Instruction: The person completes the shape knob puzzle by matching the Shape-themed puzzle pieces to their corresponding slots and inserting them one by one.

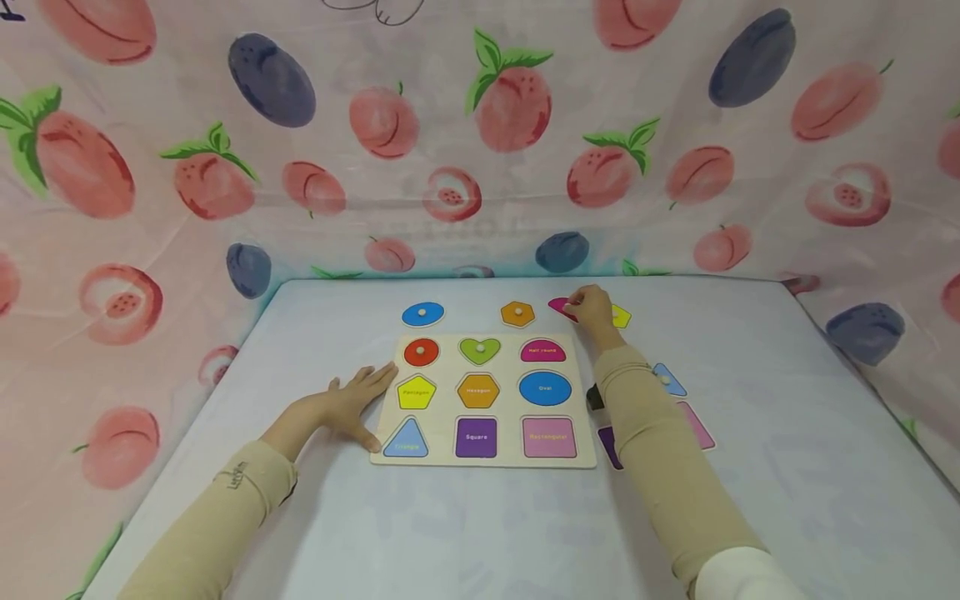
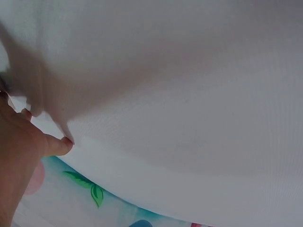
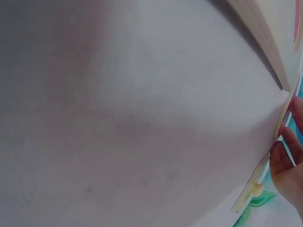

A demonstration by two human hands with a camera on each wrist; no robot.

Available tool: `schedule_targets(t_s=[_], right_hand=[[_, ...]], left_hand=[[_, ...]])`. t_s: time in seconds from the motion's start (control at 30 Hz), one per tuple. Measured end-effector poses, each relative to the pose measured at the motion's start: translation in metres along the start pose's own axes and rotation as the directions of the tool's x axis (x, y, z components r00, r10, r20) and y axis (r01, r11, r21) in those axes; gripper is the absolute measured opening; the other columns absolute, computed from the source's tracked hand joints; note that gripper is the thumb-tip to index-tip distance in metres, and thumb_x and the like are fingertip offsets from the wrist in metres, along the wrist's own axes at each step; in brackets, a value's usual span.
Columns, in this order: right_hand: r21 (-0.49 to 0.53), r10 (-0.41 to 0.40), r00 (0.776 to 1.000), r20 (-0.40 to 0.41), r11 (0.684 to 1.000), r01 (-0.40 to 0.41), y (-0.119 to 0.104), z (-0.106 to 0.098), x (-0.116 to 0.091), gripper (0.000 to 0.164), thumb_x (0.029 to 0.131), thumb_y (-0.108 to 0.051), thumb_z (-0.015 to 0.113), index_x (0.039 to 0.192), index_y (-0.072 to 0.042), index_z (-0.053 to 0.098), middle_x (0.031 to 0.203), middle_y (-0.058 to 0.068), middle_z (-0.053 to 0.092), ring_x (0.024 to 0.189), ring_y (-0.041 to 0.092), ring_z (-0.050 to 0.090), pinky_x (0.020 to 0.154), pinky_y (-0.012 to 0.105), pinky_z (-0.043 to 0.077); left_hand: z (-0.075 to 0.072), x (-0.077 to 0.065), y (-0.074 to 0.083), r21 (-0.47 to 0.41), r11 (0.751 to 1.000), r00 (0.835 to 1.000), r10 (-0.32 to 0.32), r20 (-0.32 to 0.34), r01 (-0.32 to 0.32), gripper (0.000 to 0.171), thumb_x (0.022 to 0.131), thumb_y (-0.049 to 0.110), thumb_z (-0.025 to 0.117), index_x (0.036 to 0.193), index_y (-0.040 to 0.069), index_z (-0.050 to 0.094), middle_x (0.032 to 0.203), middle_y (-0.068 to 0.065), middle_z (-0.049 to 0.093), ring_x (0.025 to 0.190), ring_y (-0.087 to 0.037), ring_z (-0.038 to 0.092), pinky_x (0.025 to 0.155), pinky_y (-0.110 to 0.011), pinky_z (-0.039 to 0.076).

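A shape puzzle board lies flat on the table. My left hand rests at its left side with fingers spread, fingertips and thumb on the edge. Beyond the board's far right corner, my right hand pinches a magenta half-round puzzle piece, whose right part the fingers hide. Just right of that hand is a yellow puzzle piece, partly covered. A red circle and a green heart, both with knobs, sit in the board's back row. The other slots show printed shapes, such as the purple square.
Behind the board lie a blue oval piece and an orange hexagon piece. Right of it, partly under my forearm, are a light blue triangle piece, a pink piece and a purple piece. A fruit-print curtain hangs behind the table.
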State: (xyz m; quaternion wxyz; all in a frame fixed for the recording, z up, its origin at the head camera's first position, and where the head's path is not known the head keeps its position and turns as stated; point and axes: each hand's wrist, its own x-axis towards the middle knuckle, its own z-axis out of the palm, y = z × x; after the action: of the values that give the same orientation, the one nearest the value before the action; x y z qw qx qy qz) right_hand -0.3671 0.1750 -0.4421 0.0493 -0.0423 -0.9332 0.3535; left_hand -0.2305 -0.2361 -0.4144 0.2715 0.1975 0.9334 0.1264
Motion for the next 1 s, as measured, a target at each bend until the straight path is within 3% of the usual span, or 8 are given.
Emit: schedule_targets(t_s=[0.13,0.23,0.4,0.47,0.63,0.87,1.0], right_hand=[[0.002,-0.003,1.0,-0.017,1.0,0.003,0.003,0.0,-0.002,0.019,0.09,-0.008,0.061,0.098,0.009,0.064,0.103,0.026,0.063,0.096,0.035,0.054,0.093,0.042,0.049],[0.013,0.02,1.0,0.02,1.0,-0.02,0.004,-0.001,0.004,0.021,0.09,-0.009,0.061,0.102,0.009,0.064,0.106,0.026,0.063,0.099,0.035,0.054,0.096,0.042,0.048],[0.079,-0.042,0.997,0.065,0.996,0.037,0.036,0.009,0.035,0.024,0.086,-0.027,0.069,0.092,-0.003,0.069,0.096,0.013,0.066,0.092,0.025,0.056,0.086,0.03,0.051],[0.071,-0.092,0.994,0.058,0.994,0.088,0.037,0.007,0.031,0.023,0.086,-0.025,0.069,0.09,-0.002,0.069,0.094,0.014,0.066,0.09,0.025,0.056,0.084,0.032,0.051],[-0.027,-0.098,0.993,0.065,0.995,0.1,0.005,-0.014,-0.005,0.019,0.09,-0.007,0.06,0.098,0.009,0.064,0.105,0.027,0.062,0.098,0.036,0.052,0.094,0.046,0.046],[-0.087,-0.125,0.988,0.086,0.987,0.133,-0.003,-0.019,-0.01,0.016,0.09,-0.008,0.061,0.094,0.007,0.063,0.103,0.024,0.061,0.095,0.035,0.053,0.093,0.045,0.047],[-0.119,-0.162,0.98,0.116,0.977,0.175,-0.007,-0.021,-0.011,0.016,0.09,-0.008,0.06,0.095,0.007,0.063,0.104,0.024,0.061,0.095,0.034,0.052,0.093,0.045,0.046]], left_hand=[[0.001,-0.001,0.002,0.009,1.0,1.0,0.002,0.009,-0.002,0.124,0.063,0.044,0.084,0.153,0.013,0.004,0.16,-0.011,0.0,0.145,-0.042,-0.003,0.103,-0.076,-0.002],[0.0,-0.002,0.004,0.011,1.0,1.0,-0.001,0.011,0.001,0.124,0.063,0.044,0.083,0.153,0.013,0.004,0.16,-0.01,-0.001,0.145,-0.042,-0.004,0.103,-0.076,-0.002],[0.0,-0.003,0.005,0.007,1.0,1.0,-0.005,0.01,0.005,0.124,0.063,0.044,0.083,0.152,0.012,0.004,0.16,-0.011,0.0,0.144,-0.042,-0.004,0.103,-0.076,-0.002],[0.001,-0.002,0.005,0.002,1.0,1.0,-0.001,0.013,0.001,0.124,0.063,0.044,0.084,0.152,0.012,0.004,0.16,-0.012,0.0,0.144,-0.043,-0.003,0.103,-0.076,-0.002],[0.002,0.002,0.002,0.012,1.0,1.0,0.002,0.028,-0.003,0.126,0.062,0.047,0.083,0.153,0.014,0.002,0.16,-0.01,-0.002,0.145,-0.041,-0.005,0.104,-0.076,-0.002],[-0.004,0.002,0.002,-0.022,1.0,0.998,-0.009,0.055,0.01,0.126,0.063,0.048,0.083,0.153,0.015,0.001,0.16,-0.009,-0.003,0.145,-0.041,-0.007,0.105,-0.074,-0.004],[-0.006,0.001,0.002,0.013,1.0,0.999,-0.012,0.038,0.012,0.128,0.061,0.049,0.084,0.153,0.013,0.002,0.16,-0.011,0.0,0.144,-0.043,-0.003,0.104,-0.075,0.0]])
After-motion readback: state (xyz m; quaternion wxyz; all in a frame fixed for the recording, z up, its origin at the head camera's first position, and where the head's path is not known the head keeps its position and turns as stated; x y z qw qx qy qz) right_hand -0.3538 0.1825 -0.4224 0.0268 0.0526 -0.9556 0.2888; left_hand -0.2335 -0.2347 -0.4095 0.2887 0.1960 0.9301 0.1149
